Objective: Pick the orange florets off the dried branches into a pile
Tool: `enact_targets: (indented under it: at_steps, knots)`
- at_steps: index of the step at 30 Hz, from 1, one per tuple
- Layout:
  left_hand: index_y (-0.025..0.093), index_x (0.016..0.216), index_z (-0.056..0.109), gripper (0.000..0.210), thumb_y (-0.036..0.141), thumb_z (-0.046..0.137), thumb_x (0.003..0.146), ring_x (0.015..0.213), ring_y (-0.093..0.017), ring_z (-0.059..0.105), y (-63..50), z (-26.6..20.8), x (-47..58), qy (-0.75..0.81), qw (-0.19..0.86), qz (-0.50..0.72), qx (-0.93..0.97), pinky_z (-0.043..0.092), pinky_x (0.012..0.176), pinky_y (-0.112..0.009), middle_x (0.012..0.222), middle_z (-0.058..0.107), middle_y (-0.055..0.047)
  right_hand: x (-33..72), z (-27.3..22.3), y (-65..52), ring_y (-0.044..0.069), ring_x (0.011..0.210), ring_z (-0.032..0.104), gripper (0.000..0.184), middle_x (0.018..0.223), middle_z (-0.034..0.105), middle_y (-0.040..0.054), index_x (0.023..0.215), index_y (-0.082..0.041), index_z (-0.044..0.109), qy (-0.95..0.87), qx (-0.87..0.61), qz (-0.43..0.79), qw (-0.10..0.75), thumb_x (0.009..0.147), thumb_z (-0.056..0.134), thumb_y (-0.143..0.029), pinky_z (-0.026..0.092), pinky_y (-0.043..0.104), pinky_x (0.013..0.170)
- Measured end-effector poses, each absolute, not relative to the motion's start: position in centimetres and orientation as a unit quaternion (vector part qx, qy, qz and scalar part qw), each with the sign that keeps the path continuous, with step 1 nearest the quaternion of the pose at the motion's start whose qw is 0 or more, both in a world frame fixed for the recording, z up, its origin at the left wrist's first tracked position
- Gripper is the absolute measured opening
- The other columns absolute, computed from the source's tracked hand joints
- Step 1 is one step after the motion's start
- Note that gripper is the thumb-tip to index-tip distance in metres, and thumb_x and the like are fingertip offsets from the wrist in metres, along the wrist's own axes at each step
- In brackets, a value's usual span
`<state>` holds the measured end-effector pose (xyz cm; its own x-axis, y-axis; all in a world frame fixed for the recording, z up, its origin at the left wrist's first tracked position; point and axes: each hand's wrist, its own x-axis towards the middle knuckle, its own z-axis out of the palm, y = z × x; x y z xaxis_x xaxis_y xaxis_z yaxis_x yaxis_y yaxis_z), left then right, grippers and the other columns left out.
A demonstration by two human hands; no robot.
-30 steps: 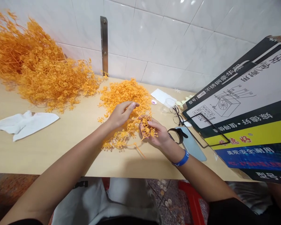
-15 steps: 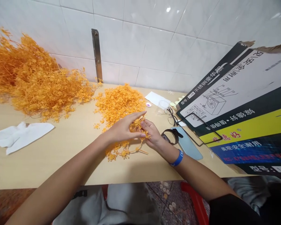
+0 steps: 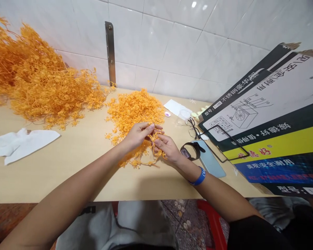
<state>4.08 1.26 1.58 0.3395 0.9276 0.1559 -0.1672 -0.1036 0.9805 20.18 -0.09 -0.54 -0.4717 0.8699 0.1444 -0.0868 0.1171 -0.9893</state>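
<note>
In my right hand [image 3: 168, 147] is an orange plastic flower sprig [image 3: 155, 139], its thin stems gathered between thumb and fingers. My left hand [image 3: 139, 135] meets it from the left, thumb and fingertips pinched on the upper part of the same sprig. More of the orange sprigs trail on the table below the hands. Just behind them lies a heap of loose orange flower pieces [image 3: 137, 107]. A far larger mound of orange flower branches [image 3: 47, 83] rises at the left against the wall.
White tissue [image 3: 23, 142] lies on the left of the table [image 3: 75, 177]. To the right are a black watch [image 3: 190, 151], a light blue phone [image 3: 211, 159], eyeglasses [image 3: 194, 128] and a leaning printed cardboard box [image 3: 263, 118]. A metal bracket [image 3: 110, 52] stands on the tiled wall.
My left hand's fingers, spread wide around the sprig before, have closed into a pinch on it. My right hand keeps its hold. The view has shifted slightly.
</note>
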Motion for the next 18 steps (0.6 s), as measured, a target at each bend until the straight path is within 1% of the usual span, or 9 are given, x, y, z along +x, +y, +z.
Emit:
enact_targets:
  at_steps: [1, 3, 4, 5, 8, 10, 13, 15, 18]
  knots:
    - [0.014, 0.089, 0.066, 0.043, 0.056, 0.060, 0.086, 0.061, -0.015, 0.065, 1.4, 1.7, 4.0, 0.339, 0.601, 0.491, 0.531, 0.051, 0.059, -0.026, 0.066, 0.067, -0.003, 20.2, -0.3, -0.4, 0.008, 0.048, 0.041, 0.052, 0.054, 0.049, -0.0027, 0.063, -0.017, 0.053, -0.644, -0.305, 0.586, 0.385, 0.076, 0.068, -0.065, 0.029, 0.022, 0.046]
    - [0.017, 0.083, 0.060, 0.036, 0.052, 0.056, 0.090, 0.045, -0.011, 0.056, 1.7, 2.0, 3.5, 0.351, 0.621, 0.532, 0.457, 0.046, 0.051, -0.022, 0.044, 0.048, 0.006, 20.2, -0.1, -0.9, 0.008, 0.048, 0.041, 0.053, 0.053, 0.048, -0.0026, 0.062, -0.017, 0.053, -0.668, -0.277, 0.604, 0.337, 0.075, 0.067, -0.066, 0.031, 0.023, 0.046]
    - [0.017, 0.082, 0.058, 0.034, 0.049, 0.054, 0.092, 0.041, -0.010, 0.052, 1.9, 2.2, 3.2, 0.354, 0.621, 0.544, 0.439, 0.044, 0.049, -0.020, 0.040, 0.041, 0.008, 20.3, -0.1, -1.0, 0.008, 0.047, 0.041, 0.053, 0.053, 0.047, -0.0028, 0.062, -0.016, 0.054, -0.668, -0.267, 0.614, 0.324, 0.074, 0.067, -0.067, 0.031, 0.023, 0.046]
    - [0.017, 0.082, 0.058, 0.032, 0.046, 0.053, 0.093, 0.040, -0.010, 0.051, 2.1, 2.4, 2.9, 0.356, 0.615, 0.551, 0.437, 0.043, 0.048, -0.020, 0.040, 0.041, 0.008, 20.3, -0.1, -1.0, 0.008, 0.047, 0.040, 0.053, 0.053, 0.047, -0.0029, 0.063, -0.016, 0.055, -0.661, -0.264, 0.623, 0.324, 0.074, 0.068, -0.066, 0.032, 0.023, 0.047]
    - [0.014, 0.088, 0.064, 0.024, 0.037, 0.058, 0.090, 0.052, -0.010, 0.060, 2.3, 3.0, 2.5, 0.370, 0.595, 0.534, 0.473, 0.044, 0.049, -0.018, 0.060, 0.064, -0.001, 20.4, -0.6, -0.7, 0.008, 0.049, 0.041, 0.048, 0.057, 0.048, -0.0027, 0.069, -0.015, 0.058, -0.604, -0.280, 0.642, 0.381, 0.074, 0.071, -0.061, 0.032, 0.023, 0.047]
    - [0.014, 0.094, 0.067, 0.018, 0.029, 0.061, 0.085, 0.058, -0.010, 0.062, 2.2, 3.2, 2.7, 0.390, 0.586, 0.509, 0.496, 0.045, 0.051, -0.017, 0.077, 0.071, -0.005, 20.4, -0.8, -0.4, 0.008, 0.051, 0.041, 0.044, 0.060, 0.049, -0.0024, 0.072, -0.016, 0.059, -0.558, -0.287, 0.656, 0.419, 0.073, 0.075, -0.057, 0.032, 0.022, 0.047]
    - [0.015, 0.106, 0.069, 0.026, 0.021, 0.064, 0.080, 0.062, -0.009, 0.064, 2.0, 3.2, 3.2, 0.423, 0.551, 0.503, 0.514, 0.047, 0.052, -0.018, 0.093, 0.074, -0.007, 20.3, -1.0, 0.0, 0.008, 0.052, 0.041, 0.041, 0.061, 0.050, -0.0023, 0.075, -0.017, 0.061, -0.507, -0.292, 0.678, 0.445, 0.069, 0.079, -0.052, 0.033, 0.022, 0.047]
    - [0.017, 0.115, 0.069, 0.035, 0.024, 0.064, 0.081, 0.069, -0.013, 0.067, 2.1, 2.9, 3.2, 0.446, 0.514, 0.518, 0.518, 0.051, 0.056, -0.021, 0.102, 0.074, -0.008, 20.2, -1.0, 0.2, 0.009, 0.052, 0.042, 0.040, 0.062, 0.051, -0.0018, 0.075, -0.017, 0.062, -0.492, -0.296, 0.685, 0.448, 0.066, 0.081, -0.051, 0.034, 0.022, 0.047]
    - [0.020, 0.121, 0.068, 0.040, 0.026, 0.066, 0.081, 0.101, -0.022, 0.069, 2.4, 2.5, 2.7, 0.473, 0.420, 0.524, 0.571, 0.056, 0.082, -0.031, 0.119, 0.071, -0.006, 20.2, -1.1, 0.4, 0.009, 0.055, 0.045, 0.038, 0.069, 0.056, -0.0001, 0.075, -0.017, 0.064, -0.485, -0.302, 0.689, 0.447, 0.065, 0.082, -0.049, 0.038, 0.023, 0.050]
